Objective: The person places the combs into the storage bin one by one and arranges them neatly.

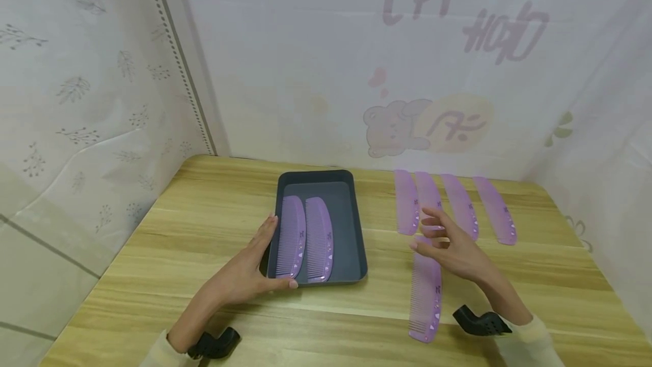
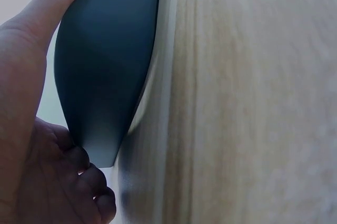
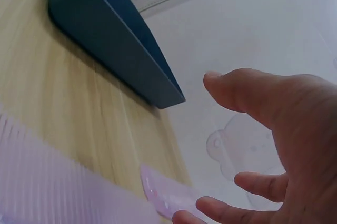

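My left hand [image 1: 244, 271] grips the near left corner of a dark grey tray [image 1: 359, 242], thumb at the front rim and fingers along the left side. Two purple combs [image 1: 291, 237] lie side by side in the tray's left part, teeth facing left. To the right of the tray, my right hand [image 1: 455, 248] hovers with loosely bent fingers, nothing between them. Beneath it, a single purple comb [image 1: 425, 299] lies on the table, its top end partly hidden by the hand. In the right wrist view the thumb and fingers [image 3: 247, 90] stand apart.
Several more purple combs [image 1: 494, 208] form a row at the back right of the wooden table [image 1: 214, 203]. Printed cloth [image 1: 285, 61] hangs behind the table and at its sides. A black wrist device [image 1: 481, 321] sits on each wrist.
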Demonstrator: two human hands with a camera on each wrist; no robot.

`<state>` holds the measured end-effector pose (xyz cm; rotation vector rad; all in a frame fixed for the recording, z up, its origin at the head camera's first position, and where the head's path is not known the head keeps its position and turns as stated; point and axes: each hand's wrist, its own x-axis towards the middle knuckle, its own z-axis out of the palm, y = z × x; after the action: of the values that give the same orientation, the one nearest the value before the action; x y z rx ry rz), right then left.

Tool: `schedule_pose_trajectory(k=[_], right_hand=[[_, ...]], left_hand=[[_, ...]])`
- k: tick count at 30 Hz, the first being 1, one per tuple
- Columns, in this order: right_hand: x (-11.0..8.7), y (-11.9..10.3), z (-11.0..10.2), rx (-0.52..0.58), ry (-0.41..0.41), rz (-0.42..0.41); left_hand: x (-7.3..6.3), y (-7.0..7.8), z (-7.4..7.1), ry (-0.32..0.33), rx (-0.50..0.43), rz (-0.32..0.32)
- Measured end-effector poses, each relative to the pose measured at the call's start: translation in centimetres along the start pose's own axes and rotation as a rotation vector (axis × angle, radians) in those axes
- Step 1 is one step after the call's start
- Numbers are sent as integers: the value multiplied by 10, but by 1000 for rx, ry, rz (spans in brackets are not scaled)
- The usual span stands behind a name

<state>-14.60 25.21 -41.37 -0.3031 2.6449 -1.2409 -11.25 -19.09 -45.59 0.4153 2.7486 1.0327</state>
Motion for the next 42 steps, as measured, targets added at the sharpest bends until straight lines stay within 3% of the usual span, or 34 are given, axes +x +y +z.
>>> schedule_pose_trajectory(k=[14, 20, 25, 34, 42], right_hand=[[-11, 14, -6, -113, 20, 4], [-13, 14, -10, -190, -24, 36], [-10, 16, -3, -216, -35, 100], [-10, 13, 8, -292, 35, 216], [-10, 9, 10, -274, 27, 252]], left_hand=[[-1, 2, 1, -4, -19, 2], [-2, 0, 1, 0, -22, 0], [-2, 0, 0, 2, -21, 0], [-1, 1, -1, -3, -21, -1], [-1, 2, -1, 2, -18, 10]])
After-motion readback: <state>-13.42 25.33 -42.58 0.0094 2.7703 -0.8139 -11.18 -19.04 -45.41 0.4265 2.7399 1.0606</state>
